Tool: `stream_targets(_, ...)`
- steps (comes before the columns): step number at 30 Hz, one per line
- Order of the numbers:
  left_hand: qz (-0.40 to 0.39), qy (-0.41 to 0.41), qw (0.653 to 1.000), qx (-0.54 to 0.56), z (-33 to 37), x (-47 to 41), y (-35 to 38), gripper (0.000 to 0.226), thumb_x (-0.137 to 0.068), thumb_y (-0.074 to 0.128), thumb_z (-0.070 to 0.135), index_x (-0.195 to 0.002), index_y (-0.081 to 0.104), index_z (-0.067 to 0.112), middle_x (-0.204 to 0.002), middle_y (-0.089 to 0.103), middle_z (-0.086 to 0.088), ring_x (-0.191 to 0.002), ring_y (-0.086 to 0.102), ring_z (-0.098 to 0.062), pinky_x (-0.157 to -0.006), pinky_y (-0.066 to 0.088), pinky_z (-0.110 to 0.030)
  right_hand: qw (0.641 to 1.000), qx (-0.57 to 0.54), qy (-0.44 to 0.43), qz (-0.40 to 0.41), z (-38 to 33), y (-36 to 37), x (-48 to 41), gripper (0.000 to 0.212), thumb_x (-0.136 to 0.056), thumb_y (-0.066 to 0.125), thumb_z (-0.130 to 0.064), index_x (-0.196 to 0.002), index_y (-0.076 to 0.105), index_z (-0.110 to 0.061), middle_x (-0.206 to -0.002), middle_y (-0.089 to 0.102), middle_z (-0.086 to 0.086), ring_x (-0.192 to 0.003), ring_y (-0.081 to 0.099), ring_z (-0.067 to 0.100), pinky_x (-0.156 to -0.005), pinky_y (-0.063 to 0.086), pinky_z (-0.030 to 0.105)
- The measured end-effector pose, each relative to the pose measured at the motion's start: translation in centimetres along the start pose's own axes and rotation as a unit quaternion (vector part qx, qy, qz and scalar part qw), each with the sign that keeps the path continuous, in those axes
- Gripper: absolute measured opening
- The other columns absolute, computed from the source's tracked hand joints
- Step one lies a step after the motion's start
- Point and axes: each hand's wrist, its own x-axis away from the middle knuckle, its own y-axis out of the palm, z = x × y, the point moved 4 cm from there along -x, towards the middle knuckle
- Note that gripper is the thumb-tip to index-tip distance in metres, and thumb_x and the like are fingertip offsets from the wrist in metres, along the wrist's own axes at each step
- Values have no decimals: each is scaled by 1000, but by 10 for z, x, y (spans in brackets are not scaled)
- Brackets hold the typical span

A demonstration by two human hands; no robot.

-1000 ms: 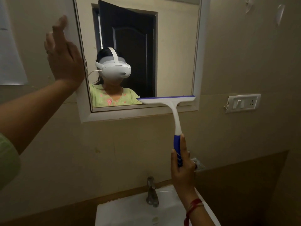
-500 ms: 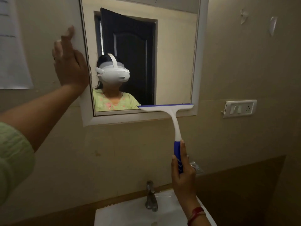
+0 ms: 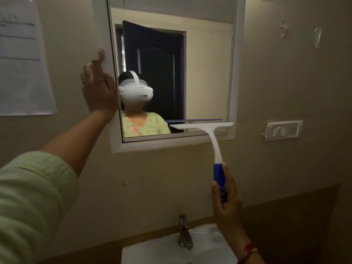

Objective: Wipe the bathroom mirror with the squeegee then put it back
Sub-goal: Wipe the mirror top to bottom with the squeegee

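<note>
Upright, squeegee (image 3: 213, 143) blade lies level on mirror (image 3: 200, 73).

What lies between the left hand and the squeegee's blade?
In the head view, only mirror glass, showing the wearer's reflected headset and green top, lies between the left hand and the squeegee blade.

Mirror (image 3: 209, 73) top cropped (sink (image 3: 152, 252) bottom too).

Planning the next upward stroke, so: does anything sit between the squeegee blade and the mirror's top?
Nothing visible does. The squeegee has its blade at the lower right of the mirror, with bare glass above it. The left hand rests on the left side of the frame, outside that path.
</note>
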Motion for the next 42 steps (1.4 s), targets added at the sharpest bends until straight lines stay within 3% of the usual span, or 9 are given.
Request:
stream_targets(4,-3,4,1000,-4,-2,1,1,54,-87,28,9,-139,37,23,-120,53,-15,-104,48,-31,-83,38,-37,1000,-7,-24,-3,-14,-1,-18,51,-90,44,-29,-134,26,-48,-64,48,-3,-48,49,5,-42,41,10)
stream_targets(12,5,9,1000,-22,-2,1,1,54,-86,29,10,-138,39,22,-116,52,-19,-100,49,-33,-80,36,-40,999,-44,0,-24,-25,-8,-22,48,-90,43,-31,-132,28,-52,-73,50,1,-52,49,10,-46,44,16)
stream_targets(15,5,9,999,-40,-3,1,2,55,-85,28,11,-138,38,21,-117,53,-18,-100,49,-34,-79,36,-41,998,-50,0,-29,-30,-6,-26,48,-90,42,-34,-134,28,-46,-73,51,0,-49,48,10,-43,45,18)
stream_targets(20,-5,8,998,-60,1,-1,-1,55,-85,28,14,-138,39,17,-118,53,-19,-101,50,-34,-82,39,-41,996,-86,-6,-16,-34,-7,-22,52,-92,44,-26,-138,26,-39,-87,56,-18,-53,52,10,-44,47,16)
stream_targets(24,-22,3,998,-52,7,0,-2,53,-87,29,11,-139,38,16,-118,53,-19,-101,50,-33,-78,41,-41,995,-97,4,-2,-36,-7,-21,51,-90,44,-26,-138,28,-35,-80,56,-5,-49,52,9,-43,46,14)
stream_targets(29,-34,-5,999,-32,9,0,-2,53,-86,32,8,-138,39,17,-120,52,-18,-105,49,-35,-81,41,-45,994,-107,18,-11,-47,-6,-29,50,-88,44,-33,-135,27,-43,-76,54,6,-47,50,8,-41,45,15)
stream_targets(33,-30,1,999,-26,8,1,-2,53,-87,33,9,-138,38,19,-120,51,-18,-105,49,-35,-80,41,-45,994,-105,17,-18,-56,-6,-32,50,-89,44,-34,-135,27,-42,-72,52,4,-47,49,6,-42,44,14)
stream_targets(37,-73,-2,996,-41,3,0,-4,53,-89,30,14,-141,31,25,-122,47,-19,-107,47,-35,-81,42,-47,992,-118,31,-26,-72,-2,-31,49,-89,45,-35,-134,29,-40,-73,52,2,-48,49,6,-44,45,17)
stream_targets(42,-116,-8,993,-31,-1,7,-30,47,-92,36,19,-139,34,20,-129,39,-18,-118,40,-32,-93,37,-44,989,-130,46,-58,-103,8,-24,51,-87,46,-40,-135,33,-31,-67,51,-1,-46,47,7,-43,44,20)
